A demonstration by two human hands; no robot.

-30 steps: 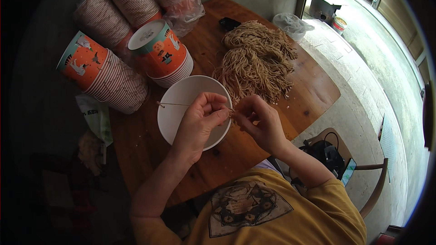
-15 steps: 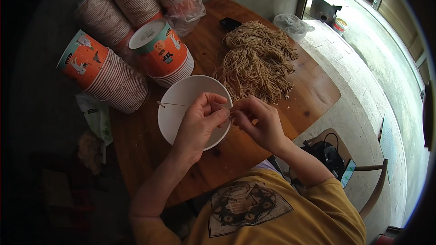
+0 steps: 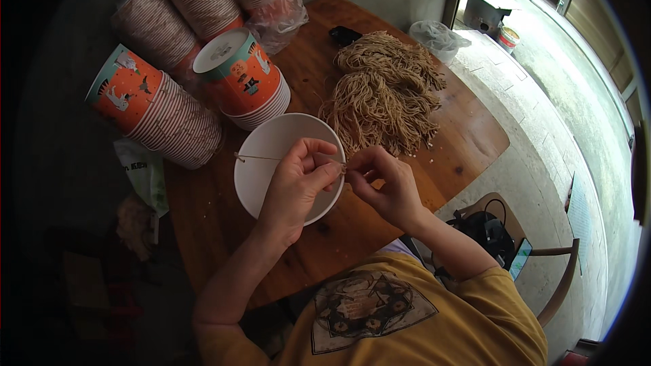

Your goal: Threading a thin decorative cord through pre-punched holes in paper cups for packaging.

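A white round paper tub (image 3: pixel 255 186) stands open side up on the wooden table before me. A thin tan string (image 3: pixel 261 157) runs across its mouth, knotted at the left rim. Over the tub's right half, my left hand (image 3: pixel 302 179) is closed, thumb against bent fingers, pinching the string near the right rim. My right hand (image 3: pixel 388 183) is just outside that rim, fingertips pinched together on the string's end, where a small loop or knot shows between the hands. Behind them lies a large heap of cut tan strings (image 3: pixel 386 95).
Several stacked orange-and-white paper tubs (image 3: pixel 247 85) crowd the table's far left, some in clear plastic. A clear plastic bag (image 3: pixel 437 37) is at the far right edge. To the right stands a wooden chair (image 3: pixel 563 285) with a black bag (image 3: pixel 485 234) and a phone (image 3: pixel 521 259).
Both hands stay at the right rim. The fingers of my right hand have shifted slightly, and a small loop of string now shows more clearly. The tub has barely moved.
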